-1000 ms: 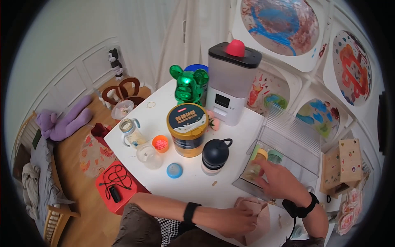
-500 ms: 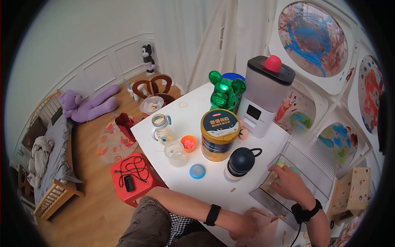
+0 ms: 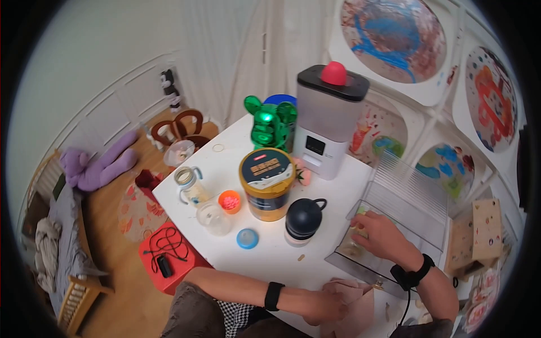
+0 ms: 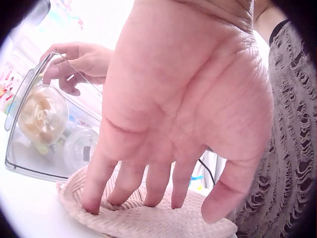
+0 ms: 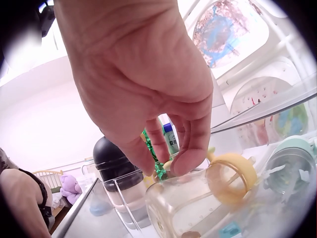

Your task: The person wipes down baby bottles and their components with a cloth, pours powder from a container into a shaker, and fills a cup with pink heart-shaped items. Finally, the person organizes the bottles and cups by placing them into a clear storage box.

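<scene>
Our right hand (image 3: 378,235) has curled its fingers closer, narrowly parted by the likely light, slippery bottle (image 5: 181,201), best gripped mid-body; our left hand (image 4: 183,94) spreads wide.

A room in a home is shown here, likely a child's: a bed (image 3: 62,242) is seen at one side, with a purple teddy (image 3: 93,163) laid on the wood floor (image 3: 124,248). Baby bottles are spread over the table (image 3: 270,253), and childlike paintings (image 3: 389,39) are mounted by the wall.
</scene>
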`<state>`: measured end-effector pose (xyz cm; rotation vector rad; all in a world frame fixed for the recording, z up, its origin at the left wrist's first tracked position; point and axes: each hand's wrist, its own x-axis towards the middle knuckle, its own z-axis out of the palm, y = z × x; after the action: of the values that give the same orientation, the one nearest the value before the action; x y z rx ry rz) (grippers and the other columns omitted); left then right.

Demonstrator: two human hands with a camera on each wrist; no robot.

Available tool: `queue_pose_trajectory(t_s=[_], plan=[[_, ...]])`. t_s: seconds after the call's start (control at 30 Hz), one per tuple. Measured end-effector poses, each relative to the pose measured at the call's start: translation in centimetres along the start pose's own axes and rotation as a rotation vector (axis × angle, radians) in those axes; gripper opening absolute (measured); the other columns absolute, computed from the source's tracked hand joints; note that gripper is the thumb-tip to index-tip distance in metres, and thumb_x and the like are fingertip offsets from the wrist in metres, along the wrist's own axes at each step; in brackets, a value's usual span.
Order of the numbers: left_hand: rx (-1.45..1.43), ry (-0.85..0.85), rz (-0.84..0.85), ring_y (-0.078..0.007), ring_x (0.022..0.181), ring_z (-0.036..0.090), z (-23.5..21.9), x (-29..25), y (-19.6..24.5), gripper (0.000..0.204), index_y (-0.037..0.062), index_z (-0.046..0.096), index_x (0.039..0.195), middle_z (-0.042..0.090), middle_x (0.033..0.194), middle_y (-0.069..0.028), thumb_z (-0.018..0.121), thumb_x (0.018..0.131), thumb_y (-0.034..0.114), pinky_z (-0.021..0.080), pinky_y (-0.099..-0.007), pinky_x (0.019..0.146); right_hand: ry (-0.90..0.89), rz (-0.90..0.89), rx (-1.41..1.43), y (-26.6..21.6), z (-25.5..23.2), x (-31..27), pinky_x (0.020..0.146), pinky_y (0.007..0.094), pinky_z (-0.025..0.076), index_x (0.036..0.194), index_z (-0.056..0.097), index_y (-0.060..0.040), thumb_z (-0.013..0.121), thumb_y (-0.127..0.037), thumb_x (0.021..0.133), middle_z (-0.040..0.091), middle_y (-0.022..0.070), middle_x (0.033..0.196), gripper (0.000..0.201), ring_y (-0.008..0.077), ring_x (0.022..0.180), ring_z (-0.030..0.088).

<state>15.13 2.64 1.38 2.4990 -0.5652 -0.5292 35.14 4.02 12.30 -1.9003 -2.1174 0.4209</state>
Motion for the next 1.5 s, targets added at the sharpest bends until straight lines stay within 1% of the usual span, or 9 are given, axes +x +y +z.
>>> queue_pose_trajectory(t_s=[0.43, 0.5, 0.53, 0.6, 0.63, 0.8, 1.23, 1.3, 1.5], plan=[[0.101, -0.008, 0.017, -0.0403, 0.139, 0.04, -1.2, -1.3, 0.7, 0.07, 0.0053, 0.049, 0.141, 0.043, 0.154, -0.0091, 0.072, 0.075, 0.005, 0.045, -0.0553, 0.105, -0.231, 0.028, 0.016, 0.0, -1.3, -0.7, 0.093, 0.0453, 0.052, 0.132, 0.051, -0.012, 0.074, -0.02, 0.089, 0.056, 0.0205, 0.123, 0.049, 0.041, 0.107, 0.063], [0.005, 0.334, 0.064, -0.0357, 0.129, 0.049, 0.4, -0.8, 0.1, 0.058, 0.0039, 0.053, 0.136, 0.051, 0.142, -0.0129, 0.066, 0.079, 0.007, 0.043, -0.0485, 0.102, -0.247, 0.053, -0.001, 0.0, -1.4, -0.6, 0.093, 0.0452, 0.051, 0.132, 0.052, -0.0119, 0.075, -0.022, 0.089, 0.056, 0.0191, 0.125, 0.05, 0.0402, 0.108, 0.062], [0.008, 0.331, 0.069, -0.0357, 0.129, 0.049, -0.3, -1.0, 0.7, 0.058, 0.0039, 0.053, 0.136, 0.051, 0.142, -0.0129, 0.066, 0.079, 0.007, 0.043, -0.0485, 0.102, -0.26, 0.036, -0.006, 0.1, -1.3, -0.6, 0.094, 0.046, 0.052, 0.134, 0.05, -0.0114, 0.075, -0.021, 0.088, 0.055, 0.0214, 0.128, 0.053, 0.0421, 0.109, 0.063], [0.182, 0.705, 0.056, -0.0329, 0.128, 0.048, -2.9, -1.6, 2.7, 0.062, 0.007, 0.047, 0.147, 0.048, 0.145, -0.0126, 0.059, 0.087, 0.009, 0.047, -0.0455, 0.102, -0.267, 0.023, -0.011, 0.3, -1.3, -0.9, 0.095, 0.0468, 0.053, 0.136, 0.049, -0.0109, 0.074, -0.02, 0.087, 0.054, 0.0238, 0.131, 0.056, 0.044, 0.11, 0.064], [0.183, 0.701, 0.06, -0.0329, 0.128, 0.048, -3.7, -1.9, 3.0, 0.062, 0.007, 0.047, 0.147, 0.048, 0.145, -0.0126, 0.059, 0.087, 0.009, 0.047, -0.0455, 0.102, -0.246, -0.002, 0.001, 0.5, -1.2, -1.2, 0.094, 0.0472, 0.054, 0.136, 0.048, -0.0105, 0.075, -0.021, 0.087, 0.054, 0.0233, 0.131, 0.057, 0.0441, 0.109, 0.064], [0.603, 0.929, -0.531, -0.027, 0.114, 0.053, -6.0, -3.3, 2.9, 0.062, 0.0054, 0.056, 0.139, 0.052, 0.136, -0.0089, 0.064, 0.078, 0.011, 0.046, -0.0362, 0.089, -0.266, -0.056, 0.05, 1.3, -1.0, -1.8, 0.092, 0.0479, 0.054, 0.137, 0.047, -0.0106, 0.075, -0.023, 0.086, 0.054, 0.0218, 0.13, 0.059, 0.0441, 0.106, 0.065], [0.6, 0.782, -0.612, -0.0237, 0.098, 0.053, -5.7, -3.8, -0.1, 0.059, 0.0019, 0.056, 0.136, 0.062, 0.111, -0.0051, 0.062, 0.077, 0.01, 0.047, -0.0313, 0.081, -0.463, -0.026, -0.074, 1.6, -2.3, -2.8, 0.1, 0.0463, 0.052, 0.153, 0.031, -0.0109, 0.079, -0.021, 0.083, 0.027, 0.0363, 0.156, 0.085, 0.0482, 0.116, 0.062], [0.722, 0.83, -0.59, -0.0229, 0.098, 0.054, -5.4, -3.4, -0.7, 0.059, 0.0014, 0.057, 0.132, 0.061, 0.105, -0.0077, 0.069, 0.08, 0.026, 0.047, -0.031, 0.074, -0.474, -0.009, -0.038, 1.5, -2.9, -2.9, 0.1, 0.0464, 0.052, 0.152, 0.03, -0.0073, 0.079, -0.022, 0.083, 0.027, 0.0377, 0.155, 0.085, 0.0494, 0.115, 0.062], [0.716, 0.801, -0.604, -0.023, 0.096, 0.053, -5.7, -3.4, -0.4, 0.056, 0.0018, 0.058, 0.13, 0.061, 0.127, -0.0127, 0.068, 0.079, 0.024, 0.049, -0.0308, 0.073, -0.419, 0.045, -0.018, 1.7, -2.6, -3.5, 0.097, 0.0471, 0.053, 0.145, 0.025, 0.0067, 0.08, -0.023, 0.083, 0.026, 0.0482, 0.148, 0.088, 0.0529, 0.109, 0.062]])
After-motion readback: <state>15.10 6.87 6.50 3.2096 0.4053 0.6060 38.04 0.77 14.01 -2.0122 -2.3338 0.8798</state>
